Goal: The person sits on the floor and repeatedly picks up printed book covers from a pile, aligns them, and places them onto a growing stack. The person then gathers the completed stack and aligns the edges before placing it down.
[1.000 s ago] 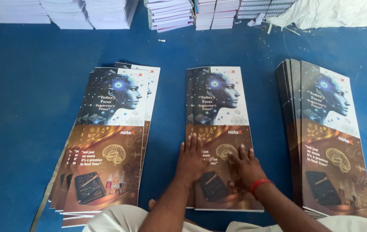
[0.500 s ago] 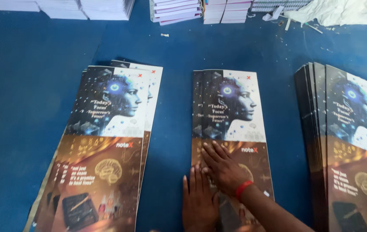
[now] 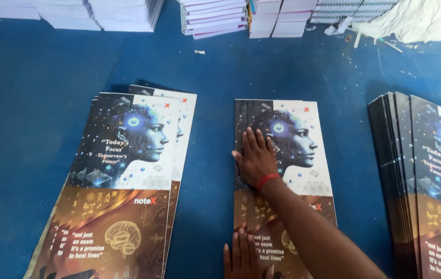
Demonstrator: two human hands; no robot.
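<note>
Three fanned stacks of glossy printed covers lie on a blue surface (image 3: 34, 93), each dark with a bluish head in profile above and a brown part with a brain drawing below. My right hand (image 3: 255, 157), with a red band at the wrist, lies flat on the left upper part of the middle stack (image 3: 305, 160), fingers stretched away from me. My left hand (image 3: 241, 256) rests flat on the same stack's lower left edge, at the bottom of the view. Neither hand grips anything.
The left stack (image 3: 127, 181) and the right stack (image 3: 427, 175) flank the middle one. Piles of white sheets (image 3: 101, 13) and bound notebooks (image 3: 212, 15) line the far edge. A crumpled white cloth (image 3: 421, 20) and small paper scraps (image 3: 198, 51) lie at the back right.
My right hand slid up the middle stack from its lower half toward the head picture. My left hand stayed low on the left edge. The view moved closer.
</note>
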